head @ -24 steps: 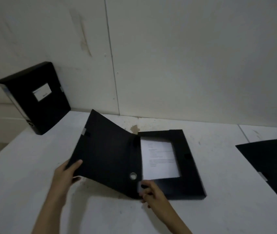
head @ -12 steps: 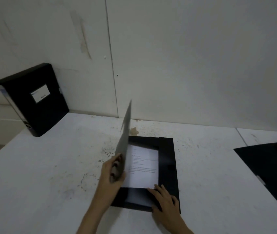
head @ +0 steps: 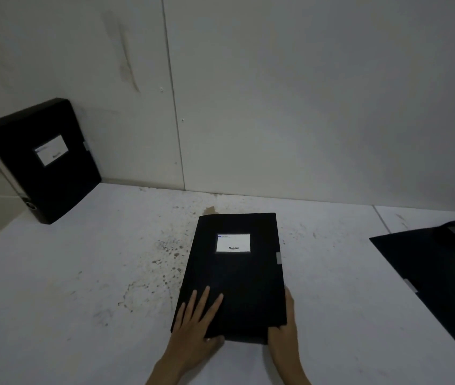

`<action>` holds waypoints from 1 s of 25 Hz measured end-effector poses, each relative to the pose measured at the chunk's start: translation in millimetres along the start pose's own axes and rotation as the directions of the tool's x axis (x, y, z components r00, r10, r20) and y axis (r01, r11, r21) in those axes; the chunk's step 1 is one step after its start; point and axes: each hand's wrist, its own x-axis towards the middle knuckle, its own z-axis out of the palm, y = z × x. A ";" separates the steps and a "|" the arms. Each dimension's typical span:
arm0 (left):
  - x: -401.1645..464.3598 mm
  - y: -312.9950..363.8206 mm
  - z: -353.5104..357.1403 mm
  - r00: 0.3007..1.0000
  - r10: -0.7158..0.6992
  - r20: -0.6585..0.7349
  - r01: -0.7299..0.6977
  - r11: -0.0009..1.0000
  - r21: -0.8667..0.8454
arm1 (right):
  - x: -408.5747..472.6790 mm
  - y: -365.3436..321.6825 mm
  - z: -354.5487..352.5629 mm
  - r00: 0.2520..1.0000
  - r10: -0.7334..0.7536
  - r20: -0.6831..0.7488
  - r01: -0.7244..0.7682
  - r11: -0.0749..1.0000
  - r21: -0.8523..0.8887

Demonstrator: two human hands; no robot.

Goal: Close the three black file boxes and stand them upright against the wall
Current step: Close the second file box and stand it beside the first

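A black file box lies flat in the middle of the white table, lid down, white label facing up. My left hand rests flat on its near left corner with fingers spread. My right hand grips its near right corner and side edge. Another black file box stands upright at the far left, leaning against the wall. A third black file box lies open at the right edge, its lid spread toward me and a white sheet showing inside.
The white table has dark stains left of the middle box and a seam at the far right. The pale wall runs along the table's far edge, with a vertical panel joint.
My left hand has swung the middle box's lid over from the left and pressed it flat. My right hand moved from the box's front edge to its near right corner.
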 end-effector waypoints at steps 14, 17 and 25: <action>-4.0 3.0 -3.7 0.996 0.047 0.077 -0.039 0.994 -0.106 | -10.7 17.6 -18.0 0.980 -0.039 0.195 0.141 0.830 -0.540; -5.7 7.3 -9.1 0.996 -0.017 -0.087 -0.003 0.975 -0.223 | -10.0 22.3 -21.5 0.977 -0.053 0.206 0.167 0.789 -0.591; 7.1 -19.1 -20.0 0.877 -0.457 0.149 0.407 0.541 -0.736 | -10.4 19.3 -23.3 0.981 0.104 0.162 -0.077 0.984 -0.163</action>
